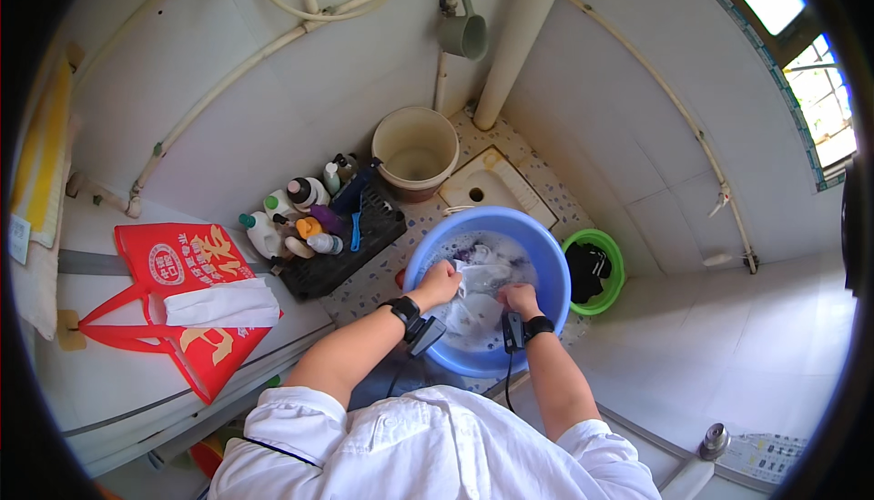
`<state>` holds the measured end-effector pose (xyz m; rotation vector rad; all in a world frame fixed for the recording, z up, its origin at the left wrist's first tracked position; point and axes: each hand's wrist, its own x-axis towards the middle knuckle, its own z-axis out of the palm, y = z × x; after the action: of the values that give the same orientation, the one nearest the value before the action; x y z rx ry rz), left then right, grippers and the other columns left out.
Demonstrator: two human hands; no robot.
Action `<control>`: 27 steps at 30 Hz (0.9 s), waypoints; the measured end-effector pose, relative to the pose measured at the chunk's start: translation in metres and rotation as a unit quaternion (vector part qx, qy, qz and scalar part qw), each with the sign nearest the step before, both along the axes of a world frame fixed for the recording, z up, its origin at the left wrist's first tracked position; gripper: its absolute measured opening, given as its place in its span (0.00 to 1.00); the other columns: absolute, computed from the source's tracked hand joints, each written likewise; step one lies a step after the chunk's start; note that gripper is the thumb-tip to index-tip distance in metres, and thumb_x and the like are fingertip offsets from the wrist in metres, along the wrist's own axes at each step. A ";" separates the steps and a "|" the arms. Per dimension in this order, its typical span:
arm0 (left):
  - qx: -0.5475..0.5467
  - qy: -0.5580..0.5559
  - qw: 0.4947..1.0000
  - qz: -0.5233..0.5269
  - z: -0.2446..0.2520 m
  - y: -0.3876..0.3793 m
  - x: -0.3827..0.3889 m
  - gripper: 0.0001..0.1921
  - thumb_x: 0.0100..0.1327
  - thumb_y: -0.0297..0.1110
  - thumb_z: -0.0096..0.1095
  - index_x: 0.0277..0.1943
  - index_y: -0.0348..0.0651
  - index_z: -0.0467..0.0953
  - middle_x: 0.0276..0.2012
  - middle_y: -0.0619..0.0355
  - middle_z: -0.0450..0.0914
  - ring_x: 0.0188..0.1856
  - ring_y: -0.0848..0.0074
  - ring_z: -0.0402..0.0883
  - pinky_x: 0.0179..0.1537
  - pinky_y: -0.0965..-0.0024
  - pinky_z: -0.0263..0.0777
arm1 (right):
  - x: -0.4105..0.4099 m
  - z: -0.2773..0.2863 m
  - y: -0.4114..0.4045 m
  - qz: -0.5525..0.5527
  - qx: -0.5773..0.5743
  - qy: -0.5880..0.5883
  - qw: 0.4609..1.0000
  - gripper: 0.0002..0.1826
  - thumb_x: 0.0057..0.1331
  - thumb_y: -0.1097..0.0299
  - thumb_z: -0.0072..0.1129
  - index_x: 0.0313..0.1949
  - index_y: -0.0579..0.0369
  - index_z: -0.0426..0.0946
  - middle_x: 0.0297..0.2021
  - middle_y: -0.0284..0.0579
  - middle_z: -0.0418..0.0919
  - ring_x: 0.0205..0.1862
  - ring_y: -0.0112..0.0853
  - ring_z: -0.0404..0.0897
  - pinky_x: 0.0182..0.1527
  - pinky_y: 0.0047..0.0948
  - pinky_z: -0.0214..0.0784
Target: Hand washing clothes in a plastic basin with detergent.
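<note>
Before me stands a blue plastic basin with sudsy water and wet cloth in it. My left hand, at the basin's left side, is closed on a white wet cloth, which spreads through the foam. At the right side of the suds, my right hand has its fingers curled at the cloth's edge; whether they grip it is hard to tell. Darker purple fabric shows in the foam towards the far side. Both wrists wear black straps with small devices.
A squat toilet pan and a cream bucket lie beyond the basin. At right is a green basin with dark clothes. Bottles crowd a black rack at left. A red bag hangs farther left; a dipper hangs above.
</note>
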<state>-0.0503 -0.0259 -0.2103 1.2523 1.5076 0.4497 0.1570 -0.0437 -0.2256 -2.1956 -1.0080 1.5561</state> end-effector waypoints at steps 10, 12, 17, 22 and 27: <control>-0.117 -0.322 0.938 -0.062 0.141 0.035 0.027 0.05 0.60 0.26 0.42 0.34 0.33 0.59 0.31 0.43 0.72 0.33 0.61 0.78 0.31 0.71 0.76 | -0.039 0.077 -0.018 0.204 0.208 -0.014 0.957 0.23 0.50 0.63 0.59 0.43 0.62 0.66 0.40 0.51 0.71 0.44 0.39 0.70 0.45 0.29 0.62; -0.107 -0.355 0.925 -0.084 0.165 0.031 0.030 0.05 0.61 0.27 0.42 0.34 0.34 0.59 0.32 0.44 0.72 0.33 0.62 0.78 0.31 0.71 0.75 | -0.055 0.077 -0.017 0.146 0.288 0.001 0.946 0.22 0.51 0.65 0.57 0.44 0.61 0.66 0.41 0.50 0.71 0.44 0.39 0.70 0.45 0.30 0.62; -0.054 -0.442 0.888 -0.111 0.221 0.031 0.031 0.05 0.61 0.29 0.42 0.34 0.35 0.61 0.34 0.47 0.74 0.34 0.66 0.78 0.33 0.74 0.74 | -0.032 0.050 -0.016 0.002 0.331 -0.083 0.940 0.11 0.55 0.68 0.51 0.36 0.59 0.72 0.33 0.52 0.75 0.40 0.43 0.73 0.40 0.33 0.64; -0.098 -0.381 0.919 -0.001 0.185 0.043 0.010 0.06 0.58 0.33 0.45 0.32 0.40 0.67 0.32 0.55 0.73 0.34 0.74 0.75 0.37 0.69 0.72 | -0.003 0.100 -0.023 0.017 0.247 -0.003 0.969 0.19 0.53 0.67 0.52 0.44 0.63 0.67 0.34 0.48 0.75 0.39 0.33 0.74 0.41 0.27 0.63; -0.249 -0.297 0.922 0.028 0.105 0.034 0.013 0.08 0.50 0.40 0.50 0.29 0.46 0.68 0.29 0.61 0.67 0.35 0.73 0.65 0.39 0.50 0.65 | 0.005 0.146 -0.030 -0.043 0.215 0.271 0.937 0.18 0.55 0.71 0.48 0.47 0.61 0.66 0.38 0.37 0.72 0.39 0.24 0.69 0.43 0.20 0.60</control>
<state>-0.0374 0.0080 -0.1056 0.5937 1.0403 0.4014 0.1623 -0.0742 -0.0798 -1.3893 -0.9392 1.5838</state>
